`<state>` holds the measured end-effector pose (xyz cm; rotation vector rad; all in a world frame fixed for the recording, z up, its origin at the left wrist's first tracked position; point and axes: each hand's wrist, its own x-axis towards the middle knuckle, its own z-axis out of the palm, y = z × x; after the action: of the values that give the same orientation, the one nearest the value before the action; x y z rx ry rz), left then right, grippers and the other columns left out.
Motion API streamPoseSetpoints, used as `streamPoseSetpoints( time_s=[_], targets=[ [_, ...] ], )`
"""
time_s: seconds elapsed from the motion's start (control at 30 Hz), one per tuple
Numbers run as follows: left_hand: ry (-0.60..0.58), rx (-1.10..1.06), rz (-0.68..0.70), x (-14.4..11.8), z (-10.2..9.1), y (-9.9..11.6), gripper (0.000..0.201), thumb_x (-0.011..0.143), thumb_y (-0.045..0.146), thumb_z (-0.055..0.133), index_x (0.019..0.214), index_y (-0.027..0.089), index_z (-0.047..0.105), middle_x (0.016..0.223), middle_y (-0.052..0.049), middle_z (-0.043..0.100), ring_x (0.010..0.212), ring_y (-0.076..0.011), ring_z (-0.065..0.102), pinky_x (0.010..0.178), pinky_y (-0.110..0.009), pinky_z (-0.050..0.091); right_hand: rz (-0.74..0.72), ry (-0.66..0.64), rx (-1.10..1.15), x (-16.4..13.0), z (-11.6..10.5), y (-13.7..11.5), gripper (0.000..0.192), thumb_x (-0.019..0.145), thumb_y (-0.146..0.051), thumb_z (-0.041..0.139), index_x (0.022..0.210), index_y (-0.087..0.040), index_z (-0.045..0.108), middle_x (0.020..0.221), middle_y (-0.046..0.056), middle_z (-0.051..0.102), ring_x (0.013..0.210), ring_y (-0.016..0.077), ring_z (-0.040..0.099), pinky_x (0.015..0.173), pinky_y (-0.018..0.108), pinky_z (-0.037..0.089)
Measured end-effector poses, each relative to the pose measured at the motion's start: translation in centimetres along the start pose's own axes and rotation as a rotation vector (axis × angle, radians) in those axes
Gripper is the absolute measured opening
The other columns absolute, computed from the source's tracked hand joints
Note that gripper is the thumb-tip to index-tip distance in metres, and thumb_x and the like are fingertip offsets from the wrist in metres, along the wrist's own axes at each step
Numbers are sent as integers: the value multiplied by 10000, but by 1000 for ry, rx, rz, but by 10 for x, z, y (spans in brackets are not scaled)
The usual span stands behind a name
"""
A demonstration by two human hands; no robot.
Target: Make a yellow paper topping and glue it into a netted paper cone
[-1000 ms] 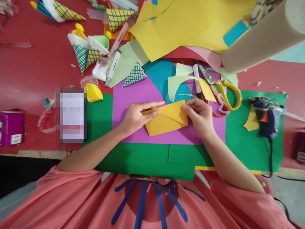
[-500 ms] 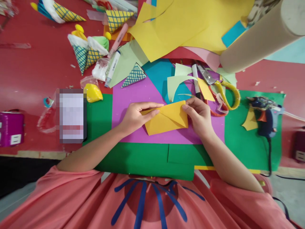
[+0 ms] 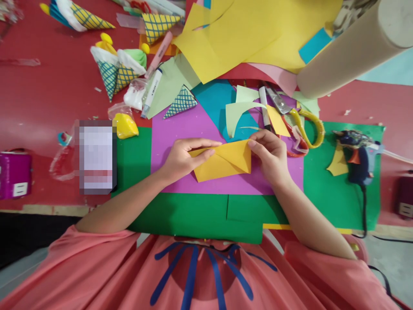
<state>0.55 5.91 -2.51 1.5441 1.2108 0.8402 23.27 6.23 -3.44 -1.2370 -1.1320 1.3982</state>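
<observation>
Red tabletop [image 3: 38, 99] bearing a green sheet [image 3: 193, 215] under a purple sheet [image 3: 183, 129]. On the purple sheet lies the folded orange paper [image 3: 222, 165], long axis left to right, between both hands. Left hand [image 3: 180, 159] pinches its left tip; right hand [image 3: 269, 157] pinches its upper right corner. Scissors [image 3: 300, 125] lie just beyond the right hand.

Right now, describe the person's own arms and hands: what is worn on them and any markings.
Both forearms are bare from the elbow down. The left hand and right hand wear no gloves, and no rings, watch or bracelet can be seen. The short sleeves belong to a loose coral-pink top with dark blue stripes fanning across the front. Fingernails look short and unpainted.
</observation>
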Motion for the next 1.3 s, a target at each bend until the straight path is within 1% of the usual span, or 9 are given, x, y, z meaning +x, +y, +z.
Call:
streamPoseSetpoints(
  time_s=[0.33, 0.53, 0.67, 0.9, 1.03, 1.1, 1.17, 1.23, 1.3],
  targets=[
    [-11, 24, 29, -1, 0, 0, 202, 874, 266, 645, 1025, 218, 772, 1042, -21, 782, 952, -149, 745, 824, -190, 593, -67, 23, -38, 0, -1, 1, 157, 797, -309, 735, 738, -210, 628, 653, -34, 554, 585, 85, 484, 541, 226, 390],
    [-93, 63, 106, -3, 1, 0, 263, 881, 265, 647, 1124, 228, 741, 1125, -17, 758, 1016, -144, 734, 913, -187, 573, -21, 12, -14, -5, 4, 2, 201, 805, -355, 738, 737, -206, 621, 638, -35, 576, 571, 84, 501, 504, 213, 377],
    [-139, 66, 108, -4, 2, -2, 291, 900, 297, 630, 1176, 259, 715, 1171, -13, 739, 1053, -152, 724, 927, -205, 577, 20, 38, -15, -6, 7, 1, 203, 797, -371, 750, 745, -210, 639, 630, -31, 599, 560, 87, 508, 493, 214, 378],
    [-8, 88, 56, -4, 2, -4, 310, 900, 379, 623, 1166, 254, 720, 1195, -46, 733, 1084, -182, 708, 962, -273, 571, 102, 8, -22, -6, 9, 2, 219, 777, -425, 753, 801, -218, 688, 732, 0, 678, 659, 127, 595, 568, 249, 462],
    [-50, 47, 40, -6, 3, -2, 329, 894, 338, 624, 1198, 232, 694, 1037, -42, 775, 925, -146, 728, 834, -220, 580, 99, 15, -3, -6, 7, 2, 230, 762, -422, 764, 764, -215, 665, 692, -13, 650, 621, 113, 568, 549, 238, 440],
    [-130, 11, 30, -5, 4, 0, 387, 884, 300, 625, 1264, 229, 639, 899, -17, 770, 798, -117, 712, 723, -184, 561, 115, -33, 1, -8, 8, 1, 241, 769, -427, 756, 756, -209, 654, 681, -12, 645, 606, 110, 564, 532, 232, 426],
    [-211, -17, 13, -4, 4, 1, 382, 878, 311, 621, 1248, 217, 626, 809, 1, 743, 725, -107, 685, 653, -174, 531, 128, -148, -19, -12, 12, 0, 246, 786, -425, 737, 758, -196, 655, 678, -7, 646, 595, 107, 561, 519, 227, 414],
    [-271, -2, 0, -4, 4, 2, 249, 879, 362, 608, 1048, 192, 674, 736, 10, 699, 671, -101, 646, 609, -179, 498, 122, -292, -71, -18, 18, -1, 236, 796, -400, 728, 762, -177, 660, 654, -9, 630, 567, 94, 534, 504, 219, 396],
    [-314, 72, 29, -4, 4, 2, 247, 891, 390, 579, 783, 176, 636, 627, 30, 610, 578, -78, 559, 546, -179, 434, 102, -389, -148, -23, 24, 0, 214, 812, -361, 711, 758, -162, 655, 588, -31, 574, 505, 69, 460, 470, 211, 350]
  ],
)
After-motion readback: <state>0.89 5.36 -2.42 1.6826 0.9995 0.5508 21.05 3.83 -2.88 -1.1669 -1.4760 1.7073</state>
